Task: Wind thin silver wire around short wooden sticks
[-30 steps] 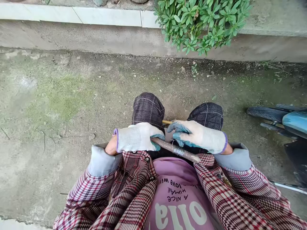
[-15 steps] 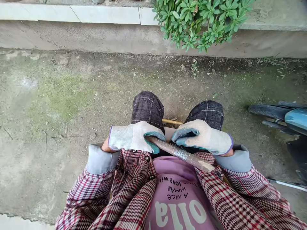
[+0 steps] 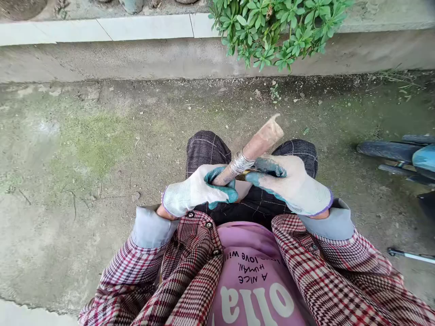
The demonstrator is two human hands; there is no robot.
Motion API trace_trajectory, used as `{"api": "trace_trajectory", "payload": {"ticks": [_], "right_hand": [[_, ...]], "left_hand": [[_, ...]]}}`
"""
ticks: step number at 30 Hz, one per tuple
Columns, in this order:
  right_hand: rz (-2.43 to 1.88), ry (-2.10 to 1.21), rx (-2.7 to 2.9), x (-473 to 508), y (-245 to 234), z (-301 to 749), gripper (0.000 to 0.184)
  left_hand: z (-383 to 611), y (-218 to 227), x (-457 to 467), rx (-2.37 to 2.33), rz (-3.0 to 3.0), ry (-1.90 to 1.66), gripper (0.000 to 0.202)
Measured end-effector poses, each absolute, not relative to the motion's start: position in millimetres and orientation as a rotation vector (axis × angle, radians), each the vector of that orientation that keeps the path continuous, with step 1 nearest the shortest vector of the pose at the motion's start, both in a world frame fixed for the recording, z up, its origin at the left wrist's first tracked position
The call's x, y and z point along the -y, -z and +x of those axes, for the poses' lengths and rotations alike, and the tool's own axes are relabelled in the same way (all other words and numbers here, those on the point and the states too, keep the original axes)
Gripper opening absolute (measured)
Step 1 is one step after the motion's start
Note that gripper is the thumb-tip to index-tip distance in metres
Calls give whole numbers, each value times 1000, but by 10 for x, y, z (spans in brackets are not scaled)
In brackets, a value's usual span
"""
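I sit with both knees (image 3: 207,149) up over bare ground. Both hands wear white gloves with teal palms. My left hand (image 3: 199,192) is closed round a thick wooden stick (image 3: 261,138), which now tilts up and away to the right. A band of grey wire (image 3: 239,162) is wound round the stick just above that grip. My right hand (image 3: 288,181) is next to the wire band, its fingers curled against the stick. A thin yellowish stick shows partly behind my right fingers.
A concrete kerb (image 3: 136,27) runs along the far side, with a leafy green plant (image 3: 275,27) spilling over it. A teal vehicle with a dark wheel (image 3: 387,151) stands at the right edge. The ground is mossy dirt with twigs.
The stick has swung from lying across my lap, end pointing right and toward me, up to pointing away. My right hand moved up to the wire band.
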State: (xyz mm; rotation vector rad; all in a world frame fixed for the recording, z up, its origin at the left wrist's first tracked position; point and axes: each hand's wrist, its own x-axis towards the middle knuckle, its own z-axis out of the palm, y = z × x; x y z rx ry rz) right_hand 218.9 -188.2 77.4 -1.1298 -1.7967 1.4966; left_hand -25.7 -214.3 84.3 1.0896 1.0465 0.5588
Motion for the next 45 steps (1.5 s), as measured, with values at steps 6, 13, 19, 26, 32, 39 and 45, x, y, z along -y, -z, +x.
{"api": "trace_trajectory", "payload": {"ticks": [6, 13, 19, 26, 32, 39, 45], "right_hand": [[-1076, -1391, 1854, 1839, -864, 2039, 22], [-1083, -1432, 1793, 1820, -861, 2058, 33], [-1034, -1596, 1682, 1814, -820, 2128, 38], [-1225, -1297, 1918, 1803, -905, 2139, 25], [-1177, -894, 2226, 1850, -1010, 2083, 23], [-1169, -965, 2147, 1932, -992, 2056, 24], [-1141, -1124, 2001, 1958, -963, 2015, 20]], "left_hand": [[-181, -617, 2251, -989, 880, -721, 36], [83, -723, 2222, -1121, 757, -1130, 41], [-7, -767, 2154, -975, 652, -1187, 47], [-32, -764, 2138, -1130, 637, -1121, 36], [0, -784, 2186, -1084, 639, -1098, 29], [28, -812, 2208, -1139, 680, -1090, 25], [22, -790, 2215, -1105, 692, -1143, 24]]}}
